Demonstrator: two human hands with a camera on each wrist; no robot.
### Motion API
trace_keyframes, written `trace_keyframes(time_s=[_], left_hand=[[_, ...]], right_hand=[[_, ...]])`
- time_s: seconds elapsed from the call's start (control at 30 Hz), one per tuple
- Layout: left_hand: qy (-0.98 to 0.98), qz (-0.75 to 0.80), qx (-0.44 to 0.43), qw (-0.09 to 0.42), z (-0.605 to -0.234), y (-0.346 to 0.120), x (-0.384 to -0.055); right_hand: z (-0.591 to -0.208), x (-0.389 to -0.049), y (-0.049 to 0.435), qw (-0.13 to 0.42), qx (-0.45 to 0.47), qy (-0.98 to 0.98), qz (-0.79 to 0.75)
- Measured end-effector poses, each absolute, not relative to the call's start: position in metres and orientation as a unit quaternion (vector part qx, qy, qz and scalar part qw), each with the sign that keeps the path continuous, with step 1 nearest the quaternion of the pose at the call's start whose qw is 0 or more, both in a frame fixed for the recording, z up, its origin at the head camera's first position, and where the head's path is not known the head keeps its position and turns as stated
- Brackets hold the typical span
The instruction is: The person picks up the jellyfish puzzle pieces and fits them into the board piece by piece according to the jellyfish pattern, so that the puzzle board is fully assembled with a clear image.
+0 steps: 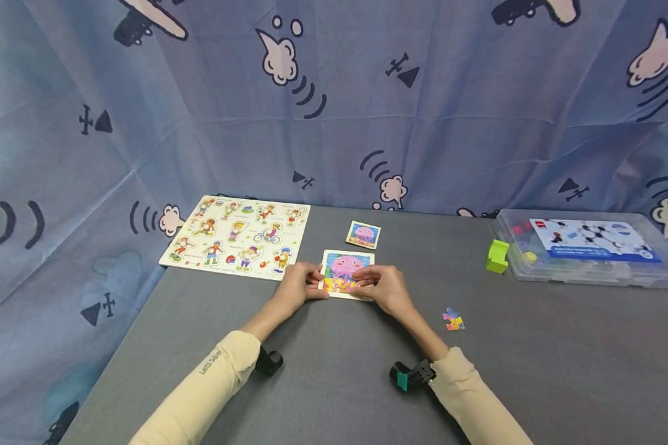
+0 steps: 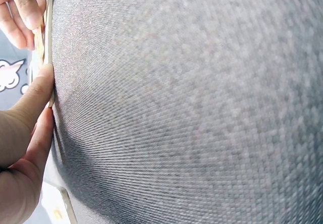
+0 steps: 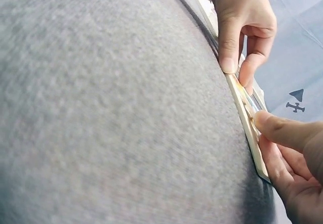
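A small jigsaw puzzle [image 1: 344, 267] with a pink jellyfish picture and a cream frame lies flat on the grey table. My left hand [image 1: 297, 285] grips the frame's left edge between thumb and fingers. At the lower right of the picture, my right hand [image 1: 388, 290] pinches a puzzle piece [image 2: 39, 40], seen edge-on in the left wrist view. Its fingers cover that part of the picture. Away to the right lies a loose puzzle piece [image 1: 453, 319] in blue, pink and yellow. Just behind the puzzle is a small jellyfish picture card [image 1: 363, 235].
A large board [image 1: 236, 238] with cartoon sports figures lies at the back left, close to my left hand. Toward the back right stand a lime-green block [image 1: 497, 256] and a clear plastic case [image 1: 595, 247]. A blue patterned curtain [image 1: 334, 111] hangs behind the table.
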State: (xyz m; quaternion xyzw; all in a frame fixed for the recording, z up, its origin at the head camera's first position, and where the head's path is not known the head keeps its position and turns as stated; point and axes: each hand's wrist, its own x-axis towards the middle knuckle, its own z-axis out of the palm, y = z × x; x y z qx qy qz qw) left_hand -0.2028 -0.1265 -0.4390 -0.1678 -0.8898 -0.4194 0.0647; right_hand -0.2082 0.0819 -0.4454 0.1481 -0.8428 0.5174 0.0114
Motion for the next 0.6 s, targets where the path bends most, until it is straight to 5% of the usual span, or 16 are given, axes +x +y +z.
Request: trace_keyframes(time_s=[0.6], left_hand=[[-0.890, -0.424, -0.161, 0.056, -0.4380, -0.1271, -0.2035]], right_hand=[[-0.4376, -0.2075, 0.0752, 0.028, 0.170, -0.874, 0.454]])
